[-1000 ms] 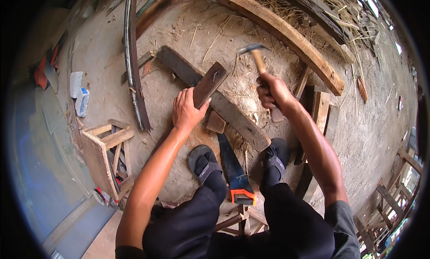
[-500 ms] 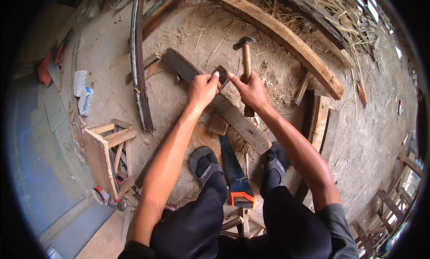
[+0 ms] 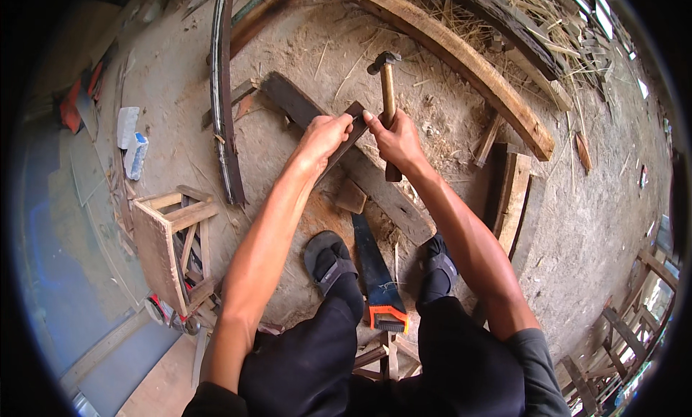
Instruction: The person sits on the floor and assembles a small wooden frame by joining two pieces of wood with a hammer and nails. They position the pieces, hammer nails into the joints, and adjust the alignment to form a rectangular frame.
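Note:
My left hand (image 3: 323, 137) grips a short dark wooden slat (image 3: 351, 127) and holds it tilted over a long dark plank (image 3: 303, 107) that lies on the dirt ground. My right hand (image 3: 394, 139) is closed around the wooden handle of a hammer (image 3: 387, 85), its metal head pointing away from me; the fingertips of this hand also touch the top end of the slat. A handsaw (image 3: 373, 265) with an orange and black handle lies between my feet. A small wood block (image 3: 351, 197) rests beside the plank.
A small open wooden frame box (image 3: 171, 237) stands at left. A long thin dark strip (image 3: 222, 92) lies on the ground beyond it. A thick curved beam (image 3: 461, 53) and straw lie at the back. More boards (image 3: 513, 193) lie at right.
My right hand brought the hammer down from a raised position to the slat. My left hand slid up the slat, and both hands now meet at its upper end.

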Demonstrator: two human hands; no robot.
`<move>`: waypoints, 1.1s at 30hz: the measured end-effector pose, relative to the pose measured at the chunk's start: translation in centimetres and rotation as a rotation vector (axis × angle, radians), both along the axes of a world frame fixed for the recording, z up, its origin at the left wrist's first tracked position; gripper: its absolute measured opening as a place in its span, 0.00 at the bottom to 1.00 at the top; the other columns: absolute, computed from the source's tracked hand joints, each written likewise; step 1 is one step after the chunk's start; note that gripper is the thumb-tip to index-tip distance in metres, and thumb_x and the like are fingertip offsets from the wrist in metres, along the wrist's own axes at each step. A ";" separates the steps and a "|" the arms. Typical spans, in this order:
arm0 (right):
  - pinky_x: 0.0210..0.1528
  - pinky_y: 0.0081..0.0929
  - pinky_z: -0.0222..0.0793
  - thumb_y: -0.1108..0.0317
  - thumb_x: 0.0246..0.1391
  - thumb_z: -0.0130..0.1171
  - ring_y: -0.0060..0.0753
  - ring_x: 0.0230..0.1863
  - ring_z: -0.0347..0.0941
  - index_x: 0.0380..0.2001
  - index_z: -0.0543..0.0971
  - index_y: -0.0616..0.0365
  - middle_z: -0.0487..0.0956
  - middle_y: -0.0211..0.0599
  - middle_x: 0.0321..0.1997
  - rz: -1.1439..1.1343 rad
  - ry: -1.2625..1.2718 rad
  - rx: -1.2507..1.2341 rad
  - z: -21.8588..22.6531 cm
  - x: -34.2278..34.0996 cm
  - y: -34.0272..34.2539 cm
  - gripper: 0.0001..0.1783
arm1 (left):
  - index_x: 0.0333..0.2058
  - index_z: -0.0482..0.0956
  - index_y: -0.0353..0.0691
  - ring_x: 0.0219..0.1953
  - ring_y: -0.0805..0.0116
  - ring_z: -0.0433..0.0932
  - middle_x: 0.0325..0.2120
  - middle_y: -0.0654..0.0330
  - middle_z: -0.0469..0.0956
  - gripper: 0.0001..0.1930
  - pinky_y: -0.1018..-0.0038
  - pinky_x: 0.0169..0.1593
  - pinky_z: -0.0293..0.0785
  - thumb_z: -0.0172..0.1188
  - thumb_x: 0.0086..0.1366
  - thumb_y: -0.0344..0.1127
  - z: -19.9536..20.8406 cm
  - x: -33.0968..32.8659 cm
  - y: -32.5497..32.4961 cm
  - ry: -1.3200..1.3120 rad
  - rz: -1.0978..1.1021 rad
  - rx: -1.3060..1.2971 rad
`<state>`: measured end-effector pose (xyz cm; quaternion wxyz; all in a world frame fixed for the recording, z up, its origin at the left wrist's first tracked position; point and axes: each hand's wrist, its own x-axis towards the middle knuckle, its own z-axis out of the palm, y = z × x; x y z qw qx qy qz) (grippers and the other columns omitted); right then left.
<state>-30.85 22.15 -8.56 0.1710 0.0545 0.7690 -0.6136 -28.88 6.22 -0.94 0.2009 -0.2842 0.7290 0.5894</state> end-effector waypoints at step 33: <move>0.20 0.24 0.74 0.45 0.42 0.78 0.31 0.27 0.70 0.38 0.67 0.62 0.72 0.40 0.33 0.077 0.197 0.287 5.0 -0.9 -1.8 0.38 | 0.58 0.66 0.30 0.54 0.41 0.74 0.50 0.40 0.75 0.42 0.54 0.56 0.72 0.74 0.54 0.52 -5.0 15.1 -4.7 0.389 -0.324 -1.082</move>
